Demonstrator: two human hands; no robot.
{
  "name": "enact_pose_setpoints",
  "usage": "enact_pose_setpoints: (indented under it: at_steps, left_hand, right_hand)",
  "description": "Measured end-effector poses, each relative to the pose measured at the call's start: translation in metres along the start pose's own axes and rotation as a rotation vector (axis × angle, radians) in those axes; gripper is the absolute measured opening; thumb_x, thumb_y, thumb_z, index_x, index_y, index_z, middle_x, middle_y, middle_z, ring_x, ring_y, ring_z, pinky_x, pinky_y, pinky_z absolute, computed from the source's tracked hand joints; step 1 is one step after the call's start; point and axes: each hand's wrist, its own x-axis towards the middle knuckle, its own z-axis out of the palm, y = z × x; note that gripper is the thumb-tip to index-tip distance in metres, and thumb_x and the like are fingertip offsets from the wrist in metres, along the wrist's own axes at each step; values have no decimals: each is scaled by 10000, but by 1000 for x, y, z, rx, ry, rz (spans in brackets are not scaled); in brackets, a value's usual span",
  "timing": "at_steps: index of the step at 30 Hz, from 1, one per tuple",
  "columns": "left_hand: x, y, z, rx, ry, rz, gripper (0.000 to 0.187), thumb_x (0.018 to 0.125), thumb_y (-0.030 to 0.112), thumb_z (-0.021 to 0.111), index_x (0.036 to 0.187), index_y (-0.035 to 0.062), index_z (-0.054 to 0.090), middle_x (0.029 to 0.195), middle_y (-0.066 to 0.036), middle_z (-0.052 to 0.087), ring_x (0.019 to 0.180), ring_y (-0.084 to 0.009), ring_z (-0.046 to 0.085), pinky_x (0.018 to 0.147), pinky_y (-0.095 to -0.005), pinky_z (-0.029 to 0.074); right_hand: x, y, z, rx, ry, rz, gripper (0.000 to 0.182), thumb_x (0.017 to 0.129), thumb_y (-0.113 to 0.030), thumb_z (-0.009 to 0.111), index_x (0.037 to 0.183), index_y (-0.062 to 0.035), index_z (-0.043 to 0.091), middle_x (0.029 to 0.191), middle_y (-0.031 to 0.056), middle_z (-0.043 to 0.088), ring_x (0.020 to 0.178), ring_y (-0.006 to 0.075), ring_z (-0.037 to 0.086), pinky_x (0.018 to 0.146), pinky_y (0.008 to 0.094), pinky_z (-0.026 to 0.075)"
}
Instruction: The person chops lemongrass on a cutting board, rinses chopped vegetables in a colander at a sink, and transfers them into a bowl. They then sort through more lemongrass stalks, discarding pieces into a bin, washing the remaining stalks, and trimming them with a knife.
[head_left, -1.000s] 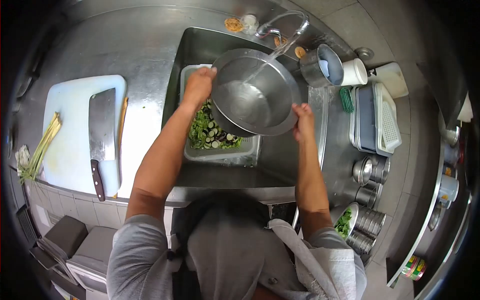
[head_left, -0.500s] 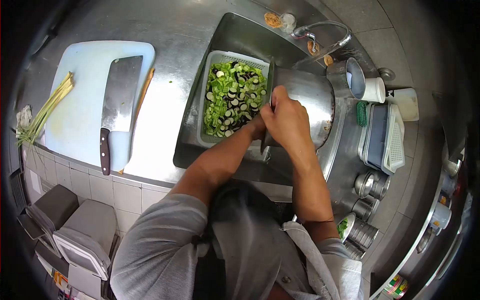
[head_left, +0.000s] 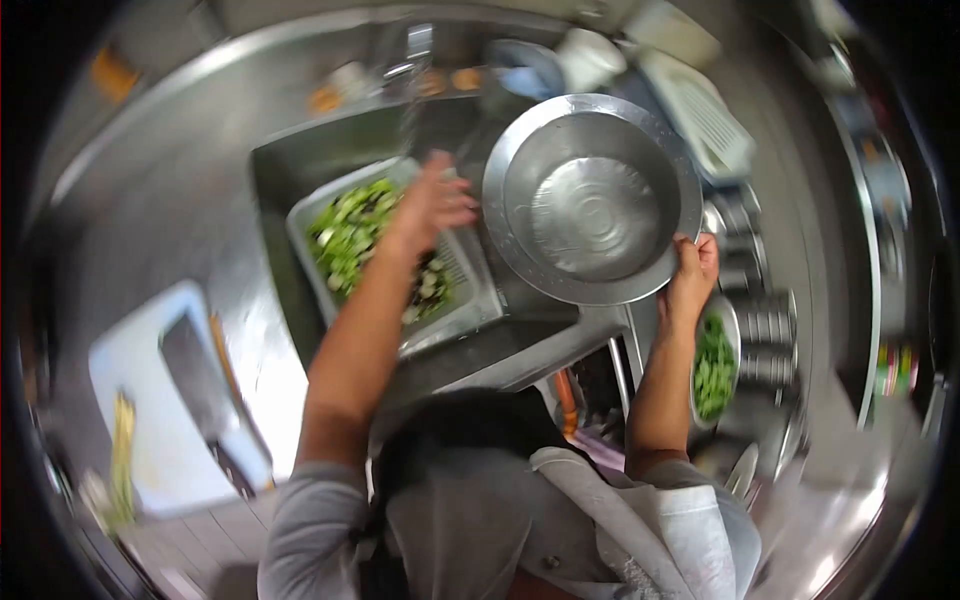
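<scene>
My right hand (head_left: 692,268) grips the rim of a wide metal basin (head_left: 597,205), thumb on the edge. The basin is upright, its shiny inside facing me, over the right side of the sink (head_left: 275,215). My left hand (head_left: 437,205) is off the basin, fingers spread and slightly blurred, above a pale plastic colander (head_left: 470,270). In the colander lie chopped green vegetables (head_left: 345,255) and dark-skinned round slices (head_left: 432,282), partly hidden by my left forearm.
On the left, a cutting board (head_left: 140,380) bears a cleaver (head_left: 195,375) and pale stalks (head_left: 124,440). A faucet (head_left: 418,45) stands behind the sink. A bowl of green leaves (head_left: 714,370) and stacked metal containers (head_left: 765,330) are at right.
The basin has gone from tipped beside the colander to upright, its inside now showing. My left hand has let go; my right hand has moved right with the rim. The view has turned.
</scene>
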Motion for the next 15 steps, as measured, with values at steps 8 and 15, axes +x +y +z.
enact_pose_setpoints:
  at_steps: [8,15]
  left_hand:
    - [156,108,-39,-24,107,134,176,1025,244,547,1081,85,596,897,-73,680,744,-195,663,699,-345,597]
    - [77,62,-15,984,191,479,304,986,310,585,838,68,694,755,-51,647,634,-195,568,608,-348,464]
  right_hand:
    - [-49,76,-139,631,688,303,111,902,-83,613,928,-112,509,768,55,604,483,206,551,523,400,576]
    - [-65,72,-92,663,457,423,368,1009,-367,599,1259,-127,472,1081,89,621,970,242,618,816,447,544]
